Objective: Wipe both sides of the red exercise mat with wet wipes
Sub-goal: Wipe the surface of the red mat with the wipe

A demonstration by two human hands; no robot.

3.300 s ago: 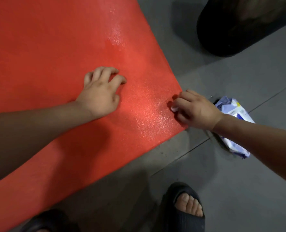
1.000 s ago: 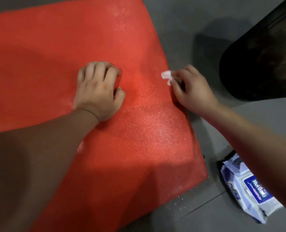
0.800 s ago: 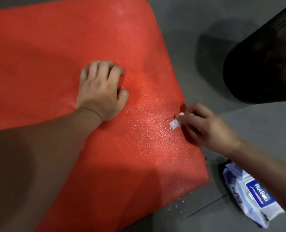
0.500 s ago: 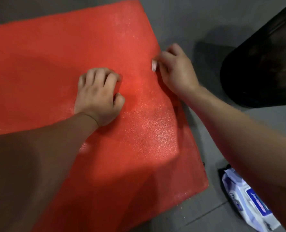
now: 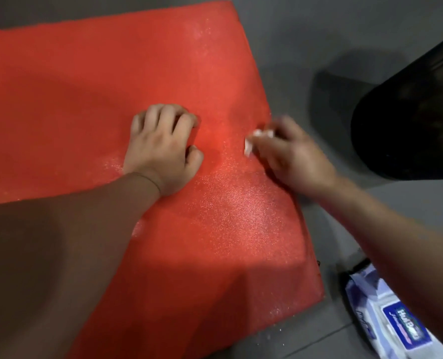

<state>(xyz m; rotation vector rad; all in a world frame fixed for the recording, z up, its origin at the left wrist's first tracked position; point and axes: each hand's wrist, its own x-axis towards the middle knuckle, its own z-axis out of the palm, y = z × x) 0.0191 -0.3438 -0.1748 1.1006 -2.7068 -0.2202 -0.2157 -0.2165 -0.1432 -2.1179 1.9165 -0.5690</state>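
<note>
Right, nearest us on the grey floor (image 5: 306,35): one pack of wet wipes (image 5: 386,314), white and purple with a blue label. It lies just off the mat's near right corner, partly hidden by the right forearm. One red exercise mat (image 5: 215,255) lies flat on that floor and fills most of the view. Its surface is finely pebbled, glistening with wet speckles across the right part, duller and shadowed on the left. Two hands are on it. Mid-mat sits the left hand (image 5: 160,151), fingers curled under and holding nothing, fingertips on the foam. At the mat's right edge the right hand (image 5: 293,159), blurred, pinches one small crumpled white wet wipe (image 5: 248,149) against the mat. Farthest back on the right, one black bin (image 5: 409,120) stands on the floor, apart from the mat.
</note>
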